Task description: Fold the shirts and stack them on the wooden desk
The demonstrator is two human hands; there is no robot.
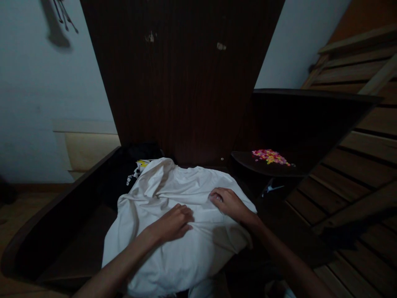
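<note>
A white shirt (192, 256) lies rumpled and spread out in front of me, with folds and creases across it. My left hand (176, 222) rests on its middle, fingers curled down and closed on the fabric. Further right and slightly higher, my right hand (228, 203) has its thumb and bent fingers pinched on the same shirt. A crease runs through the cloth between both hands. The fingertips are partly hidden against the fabric in the dim light.
Behind the shirt stands a tall dark wooden panel (182, 82). Dark clothes (124, 165) lie at the left, inside a raised dark edge (58, 198). At the right, a small shelf (245, 159) holds a pink and yellow cluster (269, 156). Wooden slats (356, 165) rise beyond it.
</note>
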